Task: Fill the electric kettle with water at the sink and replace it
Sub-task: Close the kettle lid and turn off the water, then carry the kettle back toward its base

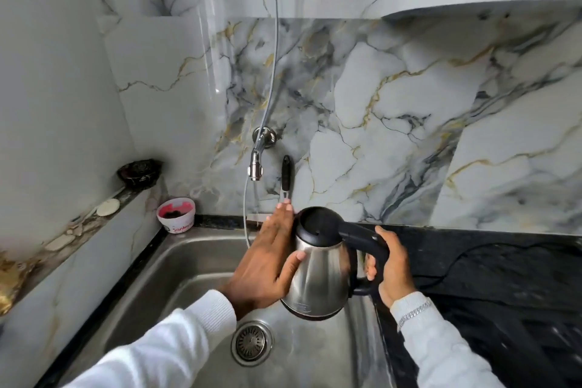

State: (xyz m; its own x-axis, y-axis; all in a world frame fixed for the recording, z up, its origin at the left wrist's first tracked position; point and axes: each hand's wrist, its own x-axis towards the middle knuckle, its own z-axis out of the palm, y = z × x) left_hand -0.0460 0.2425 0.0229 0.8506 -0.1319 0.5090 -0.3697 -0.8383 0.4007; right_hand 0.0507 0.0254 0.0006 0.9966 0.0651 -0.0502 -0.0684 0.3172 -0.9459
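A steel electric kettle [318, 277] with a black lid and black handle hangs over the right side of the steel sink [176, 264]. My right hand [392, 268] is closed around the kettle's handle. My left hand [267, 261] lies flat against the kettle's left side, fingers stretched up to the lid's rim, thumb on the steel body. The lid looks closed. The wall tap [256, 164] sits above and left of the kettle, and a thin stream of water falls from it into the sink, left of the kettle.
A drain strainer [252, 343] lies in the sink bottom. A white tub with red lettering [177, 214] stands at the sink's back left corner. A black-handled tool [286, 178] leans on the marble wall. A black counter [491, 261] with a dark cord lies right.
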